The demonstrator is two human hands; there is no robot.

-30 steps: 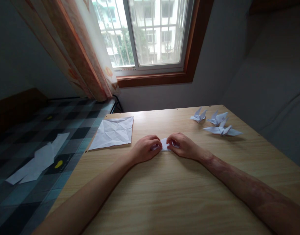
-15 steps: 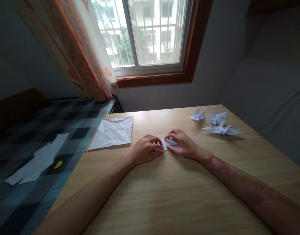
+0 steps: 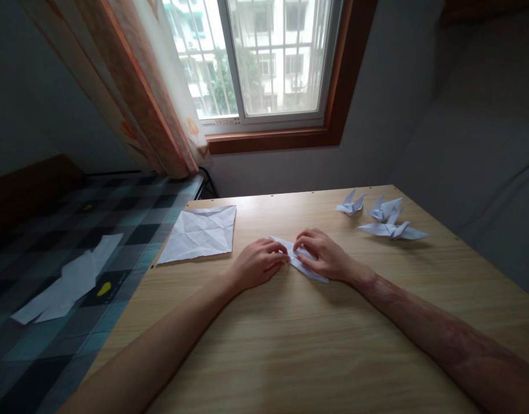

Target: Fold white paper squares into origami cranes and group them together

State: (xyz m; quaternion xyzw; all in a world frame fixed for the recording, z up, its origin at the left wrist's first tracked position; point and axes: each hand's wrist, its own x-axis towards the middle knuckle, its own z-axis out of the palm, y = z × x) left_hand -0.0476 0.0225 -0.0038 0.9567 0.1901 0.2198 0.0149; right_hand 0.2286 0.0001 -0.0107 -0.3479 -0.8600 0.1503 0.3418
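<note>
A folded piece of white paper point(image 3: 296, 263) lies slantwise on the wooden table, partly covered by my fingers. My left hand point(image 3: 262, 260) pinches its left edge with fingers bent together. From the other side, my right hand point(image 3: 318, 251) grips the paper between thumb and curled fingers. Beyond my right hand stand three folded paper cranes: one crane point(image 3: 351, 203) at the back, a second crane point(image 3: 383, 208) beside it, and a wide-winged crane point(image 3: 394, 230) in front. A creased square sheet point(image 3: 199, 234) lies flat at the table's far left corner.
The wooden table point(image 3: 256, 339) ends on the left at a bed with a checked cover point(image 3: 148, 204). Loose white paper pieces point(image 3: 75, 279) lie on the bed. Behind the table are a barred window point(image 3: 282, 63) and a patterned curtain point(image 3: 144, 98).
The folded paper has turned from lying crosswise to a slant, its upper end now pointing left and away from me. Both hands stay on it, in nearly the same place.
</note>
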